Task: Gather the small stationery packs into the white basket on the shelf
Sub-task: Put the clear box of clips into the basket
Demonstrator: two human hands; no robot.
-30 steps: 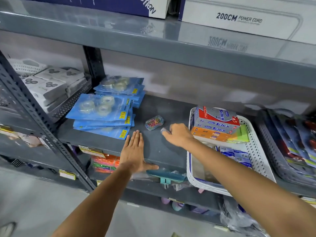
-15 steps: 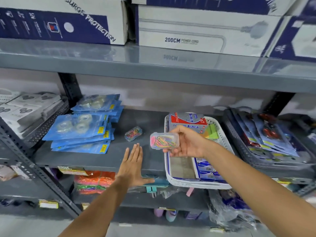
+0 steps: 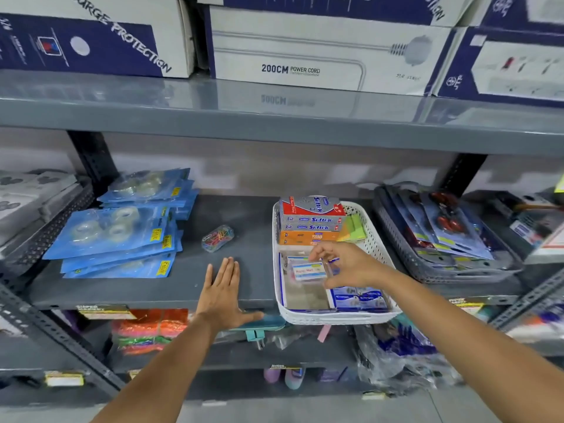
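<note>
White plastic basket [image 3: 370,236] sits on the grey shelf [image 3: 250,215], and the right hand [image 3: 348,264] hovers inside it, fingers pinched on a clear paper-clip box [image 3: 308,271] with its label up. Just beyond that hand lie stacked Softek packs [image 3: 311,222]. Left hand [image 3: 222,293] rests flat, fingers together, on the shelf edge; ahead of it, a second clip box [image 3: 217,238] lies on the shelf.

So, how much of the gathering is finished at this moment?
Done: the white basket already holds Softek boxes and blue packs. In hand: the right hand holds a clear paper clip box over the basket, not released. Left: one clear box of coloured paper clips lies on the shelf, beyond the flat left hand.
</note>
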